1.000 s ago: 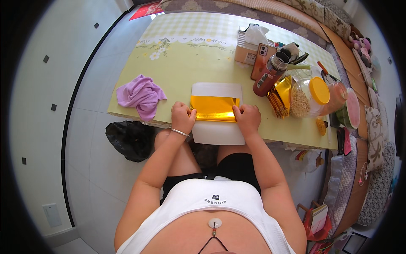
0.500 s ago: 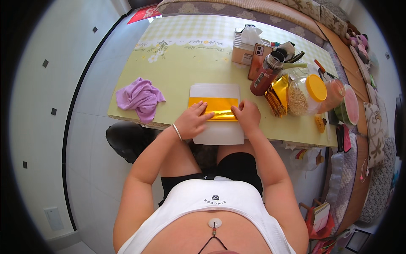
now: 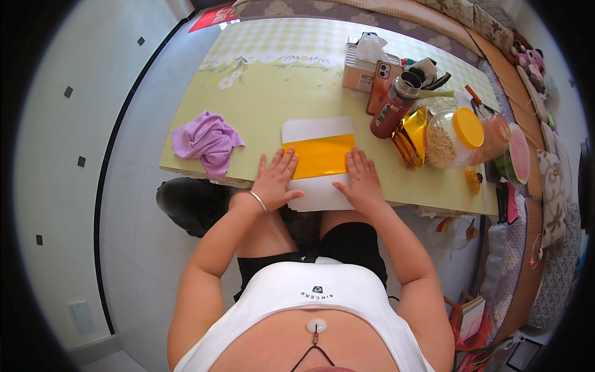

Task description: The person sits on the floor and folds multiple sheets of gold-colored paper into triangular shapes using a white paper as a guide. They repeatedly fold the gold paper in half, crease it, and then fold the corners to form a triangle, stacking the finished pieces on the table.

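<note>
A shiny gold foil sheet (image 3: 320, 156) lies across the middle of a stack of white paper (image 3: 317, 128), whose near end juts past the table's front edge. Flat on the foil's left edge rest the fingers of my left hand (image 3: 276, 178), with the thumb stretched toward the right over the white paper. My right hand (image 3: 359, 180) presses on the foil's right edge, fingers extended and thumb pointing inward. Neither hand grips anything. Folded gold foil pieces (image 3: 409, 140) stand in a bundle to the right of my right hand.
A crumpled lilac cloth (image 3: 207, 142) lies on the table (image 3: 260, 105) at left. Toward the right stand an open dark red flask (image 3: 395, 105), a phone (image 3: 382, 87), a tissue box (image 3: 358, 73), a yellow-lidded jar of grains (image 3: 441, 146) and a cut watermelon (image 3: 515, 155).
My fingers have gone from bunched on the foil to spread flat at its two side edges. The foil now lies smoother and appears taller, showing less glare.
</note>
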Motion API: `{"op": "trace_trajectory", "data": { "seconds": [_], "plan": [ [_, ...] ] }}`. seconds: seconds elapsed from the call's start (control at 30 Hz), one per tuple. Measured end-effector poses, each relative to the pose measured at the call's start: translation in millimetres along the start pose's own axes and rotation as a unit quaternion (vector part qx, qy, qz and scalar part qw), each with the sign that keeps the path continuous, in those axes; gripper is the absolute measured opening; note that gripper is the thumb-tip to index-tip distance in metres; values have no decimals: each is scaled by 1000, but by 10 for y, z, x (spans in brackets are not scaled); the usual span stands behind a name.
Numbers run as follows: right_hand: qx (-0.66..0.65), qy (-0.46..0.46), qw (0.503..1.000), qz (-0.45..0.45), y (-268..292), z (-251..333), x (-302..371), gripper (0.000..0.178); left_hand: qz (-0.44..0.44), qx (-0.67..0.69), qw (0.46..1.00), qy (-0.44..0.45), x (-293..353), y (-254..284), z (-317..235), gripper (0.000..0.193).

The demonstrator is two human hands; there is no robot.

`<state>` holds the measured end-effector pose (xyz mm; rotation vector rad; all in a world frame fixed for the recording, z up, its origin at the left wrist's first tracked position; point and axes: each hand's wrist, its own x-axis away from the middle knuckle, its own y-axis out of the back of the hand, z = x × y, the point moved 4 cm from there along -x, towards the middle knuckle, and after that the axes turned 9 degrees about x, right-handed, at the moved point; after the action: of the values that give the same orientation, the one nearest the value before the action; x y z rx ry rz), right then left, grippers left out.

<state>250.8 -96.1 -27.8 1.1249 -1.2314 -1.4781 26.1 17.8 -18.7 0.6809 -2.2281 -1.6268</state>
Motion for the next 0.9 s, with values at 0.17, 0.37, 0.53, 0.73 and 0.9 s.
{"op": "trace_trajectory", "data": {
  "seconds": [0.17,0.37,0.53,0.73,0.9],
  "plan": [
    [-35,-16,984,-177,220,-205,-41,59,-193,81,978,-21,-350,180,327,57],
    [-497,-155,854,-24,54,-123,-445,52,-29,160,969,185,-866,279,488,53],
    [-579,-211,787,-15,-153,-212,-485,66,-26,242,942,232,-834,179,594,39],
    [-553,-199,809,-28,-192,-192,-490,69,-146,304,913,230,-780,91,693,26],
    [-602,-211,769,-37,-234,-238,-470,66,-86,408,874,249,-740,169,610,26]
  ]
}}
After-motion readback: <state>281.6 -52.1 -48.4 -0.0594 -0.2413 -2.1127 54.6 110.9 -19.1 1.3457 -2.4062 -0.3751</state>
